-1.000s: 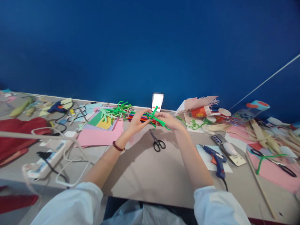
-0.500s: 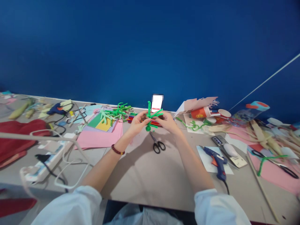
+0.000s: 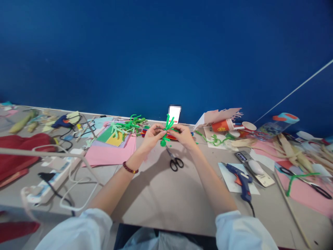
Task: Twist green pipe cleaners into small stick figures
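A bunch of green pipe cleaners (image 3: 169, 123), joined near the middle, is held upright between my two hands over the table. My left hand (image 3: 154, 135) pinches it from the left with thumb and fingers. From the right, my right hand (image 3: 183, 134) closes its fingertips on the same piece. A coiled green lump hangs at the lower end. Just below lie black-handled scissors (image 3: 176, 163), blades pointing away from me. Behind my hands is a bundle of coloured pipe cleaners (image 3: 145, 132), partly hidden by them. A phone with a lit screen (image 3: 174, 114) leans against the wall.
Left are green pipe-cleaner sprigs (image 3: 132, 121), pink paper (image 3: 110, 152) and a power strip (image 3: 56, 178) with cables. On the right sit a glue gun (image 3: 240, 178), a phone (image 3: 242, 157), a red paper cup (image 3: 221, 125), a wooden stick (image 3: 291, 208) and second scissors (image 3: 317, 189).
The green pipe cleaners have turned from slanting crosswise to upright. Their loose upper strands have come closer together, and my hands have drawn nearer to each other.
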`<action>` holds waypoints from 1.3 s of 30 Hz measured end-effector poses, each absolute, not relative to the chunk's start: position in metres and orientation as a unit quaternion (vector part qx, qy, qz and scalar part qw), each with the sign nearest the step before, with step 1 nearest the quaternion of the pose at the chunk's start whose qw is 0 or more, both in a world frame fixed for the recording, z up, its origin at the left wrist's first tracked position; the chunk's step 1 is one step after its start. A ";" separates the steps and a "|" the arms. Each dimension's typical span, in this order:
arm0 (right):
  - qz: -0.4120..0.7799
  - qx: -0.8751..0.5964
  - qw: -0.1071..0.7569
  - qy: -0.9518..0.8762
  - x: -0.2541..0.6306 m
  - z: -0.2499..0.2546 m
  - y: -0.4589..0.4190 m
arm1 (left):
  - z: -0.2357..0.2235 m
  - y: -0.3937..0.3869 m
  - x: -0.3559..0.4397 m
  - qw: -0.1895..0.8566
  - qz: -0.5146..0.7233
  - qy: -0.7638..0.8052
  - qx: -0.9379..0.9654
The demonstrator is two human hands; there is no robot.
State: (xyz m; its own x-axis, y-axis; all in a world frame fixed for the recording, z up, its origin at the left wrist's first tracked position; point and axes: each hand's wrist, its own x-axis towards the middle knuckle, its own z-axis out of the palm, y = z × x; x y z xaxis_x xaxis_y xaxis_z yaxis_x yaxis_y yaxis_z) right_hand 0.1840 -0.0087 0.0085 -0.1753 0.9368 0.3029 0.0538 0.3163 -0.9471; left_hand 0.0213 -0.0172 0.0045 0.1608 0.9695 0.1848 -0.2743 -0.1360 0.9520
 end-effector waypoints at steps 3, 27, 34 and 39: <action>0.442 -0.394 0.526 -0.611 0.181 0.005 -0.007 | 0.003 -0.016 0.022 0.563 0.559 0.346 0.501; 0.394 -0.401 0.547 -0.620 0.175 -0.010 -0.004 | -0.009 -0.006 0.019 0.514 0.567 0.385 0.515; 0.322 -0.441 0.559 -0.624 0.167 -0.010 -0.008 | -0.007 -0.015 0.022 0.398 0.582 0.444 0.553; 0.325 -0.449 0.594 -0.583 0.157 -0.018 -0.008 | -0.009 -0.019 0.026 0.326 0.581 0.475 0.575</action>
